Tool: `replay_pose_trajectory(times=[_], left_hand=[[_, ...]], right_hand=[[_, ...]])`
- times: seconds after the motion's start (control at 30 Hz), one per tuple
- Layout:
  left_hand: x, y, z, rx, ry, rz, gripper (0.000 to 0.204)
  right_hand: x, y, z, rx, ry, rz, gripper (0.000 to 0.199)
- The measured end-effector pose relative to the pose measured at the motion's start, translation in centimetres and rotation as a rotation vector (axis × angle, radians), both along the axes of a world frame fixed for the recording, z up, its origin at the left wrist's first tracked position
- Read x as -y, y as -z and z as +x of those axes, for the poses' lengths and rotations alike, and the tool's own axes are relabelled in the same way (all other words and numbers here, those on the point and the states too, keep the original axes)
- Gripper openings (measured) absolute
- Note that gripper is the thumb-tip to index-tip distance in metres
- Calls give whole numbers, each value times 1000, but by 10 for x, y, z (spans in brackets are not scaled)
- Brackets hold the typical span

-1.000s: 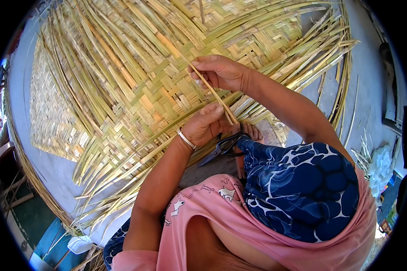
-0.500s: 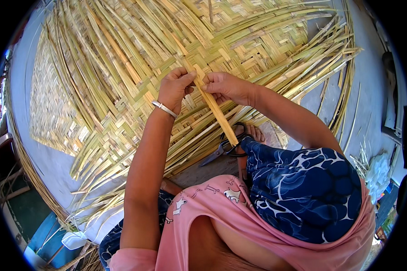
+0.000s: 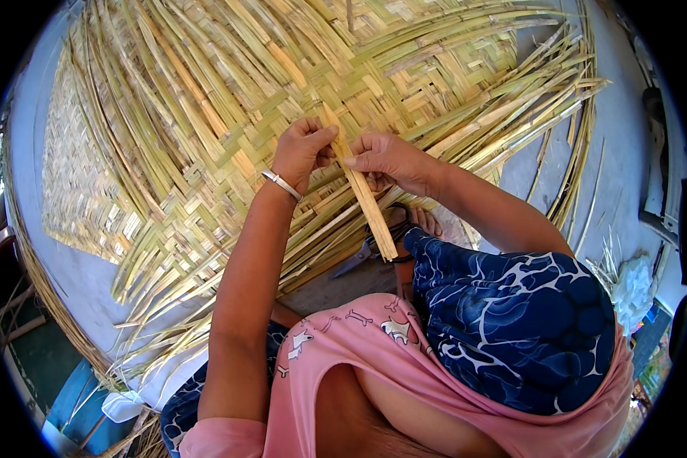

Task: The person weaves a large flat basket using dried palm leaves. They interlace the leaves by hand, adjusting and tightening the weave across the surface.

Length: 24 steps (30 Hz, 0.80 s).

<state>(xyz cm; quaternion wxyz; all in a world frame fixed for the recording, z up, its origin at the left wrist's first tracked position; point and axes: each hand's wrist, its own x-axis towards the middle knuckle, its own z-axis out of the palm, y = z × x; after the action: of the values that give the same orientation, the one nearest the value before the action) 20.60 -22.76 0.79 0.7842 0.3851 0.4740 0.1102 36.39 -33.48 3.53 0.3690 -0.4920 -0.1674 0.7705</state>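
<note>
A flat, yellow split-cane strip (image 3: 368, 206) slants between my hands, its upper tip over the weave and its lower end near my knee. My left hand (image 3: 304, 151) pinches it near the top between thumb and fingers, a silver bangle on that wrist. On the strip's other side, my right hand (image 3: 395, 162) grips it a little lower, thumb on its face and fingers curled behind. Under both hands spreads a large woven cane mat (image 3: 427, 95), with long loose strip ends fanning from its edges.
Dark-handled scissors (image 3: 353, 258) lie by my foot (image 3: 426, 221), partly hidden by the strip. A bundle of long thin canes (image 3: 53, 305) curves along the left floor. Clear plastic (image 3: 633, 294) lies at the right, and a pale container (image 3: 122, 406) at the lower left.
Both hands have come slightly nearer to me with the strip. Its lower end now sits lower, over the scissors' handles, and its broad face shows a little differently.
</note>
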Motion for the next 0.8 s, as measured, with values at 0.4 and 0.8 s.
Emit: replay_pose_trajectory(times=[0.4,0.8], left_hand=[[2,10,11,-64,13,35,10],[-2,-5,20,16,-119,345,13]], right_hand=[[30,25,-6,20,-112,-41,18],[27,-5,10,270,-228,-32,25]])
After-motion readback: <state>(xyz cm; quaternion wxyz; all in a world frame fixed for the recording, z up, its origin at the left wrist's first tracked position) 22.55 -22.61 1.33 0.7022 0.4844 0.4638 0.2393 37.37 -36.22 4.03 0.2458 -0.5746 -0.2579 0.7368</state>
